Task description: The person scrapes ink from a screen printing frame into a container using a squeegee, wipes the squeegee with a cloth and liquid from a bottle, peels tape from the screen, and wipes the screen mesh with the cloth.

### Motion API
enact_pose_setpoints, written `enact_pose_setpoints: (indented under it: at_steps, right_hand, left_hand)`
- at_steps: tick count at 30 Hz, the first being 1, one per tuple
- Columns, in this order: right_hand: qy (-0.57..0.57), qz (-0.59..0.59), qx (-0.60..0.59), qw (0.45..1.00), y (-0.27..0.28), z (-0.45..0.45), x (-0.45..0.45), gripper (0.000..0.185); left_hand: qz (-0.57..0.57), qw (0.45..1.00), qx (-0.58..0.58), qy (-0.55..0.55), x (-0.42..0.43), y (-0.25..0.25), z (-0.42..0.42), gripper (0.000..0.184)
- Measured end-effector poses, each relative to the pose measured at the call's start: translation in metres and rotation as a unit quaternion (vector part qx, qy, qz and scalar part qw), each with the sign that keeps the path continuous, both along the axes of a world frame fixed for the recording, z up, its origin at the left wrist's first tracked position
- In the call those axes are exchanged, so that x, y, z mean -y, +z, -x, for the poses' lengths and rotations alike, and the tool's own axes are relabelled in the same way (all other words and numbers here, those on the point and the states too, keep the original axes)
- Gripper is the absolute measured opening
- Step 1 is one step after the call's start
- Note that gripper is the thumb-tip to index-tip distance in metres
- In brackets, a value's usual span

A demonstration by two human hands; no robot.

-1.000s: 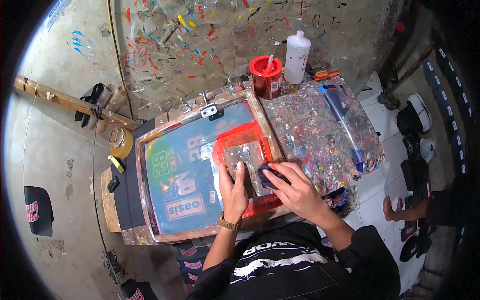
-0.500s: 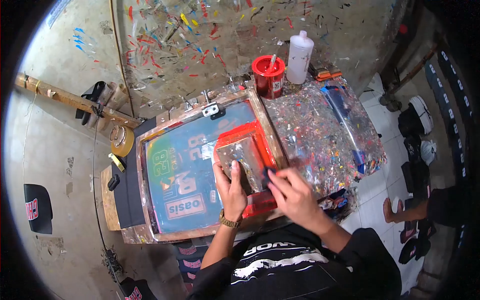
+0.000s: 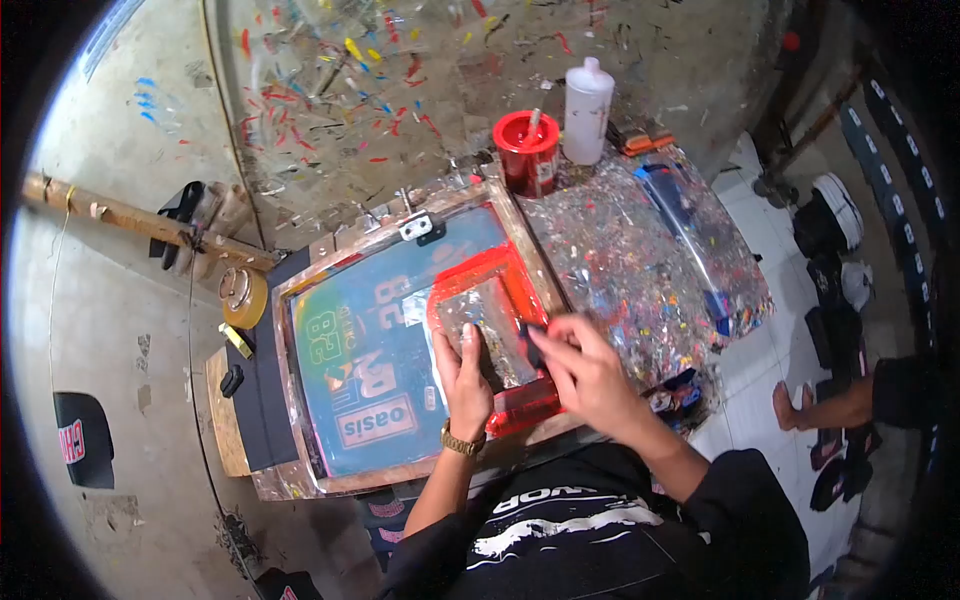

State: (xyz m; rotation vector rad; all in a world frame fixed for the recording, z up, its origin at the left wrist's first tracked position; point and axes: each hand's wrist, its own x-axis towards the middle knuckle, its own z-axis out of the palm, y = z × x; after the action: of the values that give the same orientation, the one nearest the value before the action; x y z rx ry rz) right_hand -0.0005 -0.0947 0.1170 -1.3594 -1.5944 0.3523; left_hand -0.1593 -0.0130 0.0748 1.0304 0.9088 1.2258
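My left hand [image 3: 464,385] is closed on a small paint-spattered board [image 3: 482,310], its thumb across the top face and the fingers at the left edge. In my right hand [image 3: 592,375], pinched between thumb and fingers, is a small dark tool [image 3: 533,346] whose kind I cannot make out. The tool is at the board's right edge. Beneath the board lies a wood-framed printing screen [image 3: 365,330] with blue-grey mesh and pale lettering. Wet red ink [image 3: 520,268] covers the mesh around the board, at the screen's right end.
A red ink can [image 3: 526,160] with a stick in it and a white bottle [image 3: 588,115] stand at the back of the spattered table [image 3: 620,260]. A metal hinge clamp [image 3: 416,227] holds the screen's far side. Tape rolls [image 3: 243,292] are left. Another person's foot [image 3: 790,405] shows right.
The view has shifted slightly. My right hand and the dark tool have moved a little along the board's right edge; my left hand keeps its hold on the board.
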Motion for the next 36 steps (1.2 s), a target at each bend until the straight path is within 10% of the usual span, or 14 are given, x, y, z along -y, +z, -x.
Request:
enact_pose_setpoints:
  at_steps: [15,36]
  right_hand:
    - [-0.118,-0.042,-0.068,0.990,0.029,-0.003,-0.033,0.022]
    - [0.018,-0.040,-0.028,0.999,-0.001,0.002,-0.018,0.032]
  left_hand:
    - [-0.107,0.990,-0.085,0.027,0.018,0.010,-0.021,0.020]
    - [-0.055,0.997,-0.024,0.045,-0.019,0.003,0.015,0.023]
